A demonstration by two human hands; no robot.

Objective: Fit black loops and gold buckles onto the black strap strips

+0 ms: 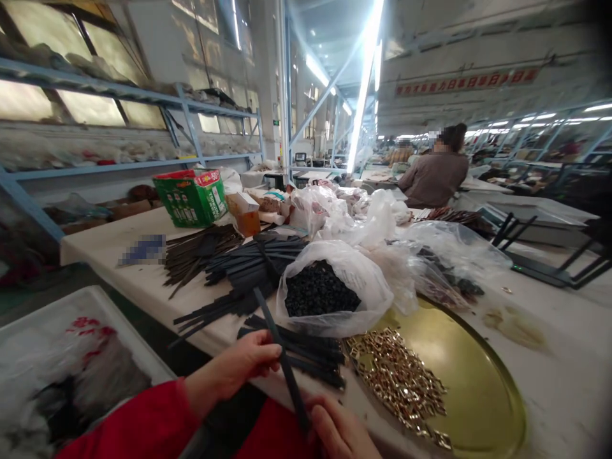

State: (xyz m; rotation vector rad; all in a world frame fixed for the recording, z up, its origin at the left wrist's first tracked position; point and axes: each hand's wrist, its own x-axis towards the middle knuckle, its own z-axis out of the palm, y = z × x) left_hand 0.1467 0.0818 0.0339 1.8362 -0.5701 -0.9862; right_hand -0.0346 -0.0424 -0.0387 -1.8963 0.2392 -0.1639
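Note:
A dark strap strip (285, 366) slants between my two hands at the table's near edge. My left hand (253, 356) pinches it near the middle, thumb on top. At its lower end, my right hand (337, 426) has its fingers closed round the strip; the fingertips are partly hidden. Just behind lies a stack of similar black strips (306, 350). To the right, a gold oval tray (482, 376) carries a heap of small gold metal buckles (401, 376). An open white plastic bag (368, 280) full of small black pieces (320, 290) stands beyond the strips.
More black strips (253, 261) and brown strips (201, 248) lie farther left. A green box (191, 201) and clear plastic bags (325, 210) are behind. A white bin (95, 312) stands at lower left. A black router (540, 268) sits at right. A person (435, 169) sits beyond the table.

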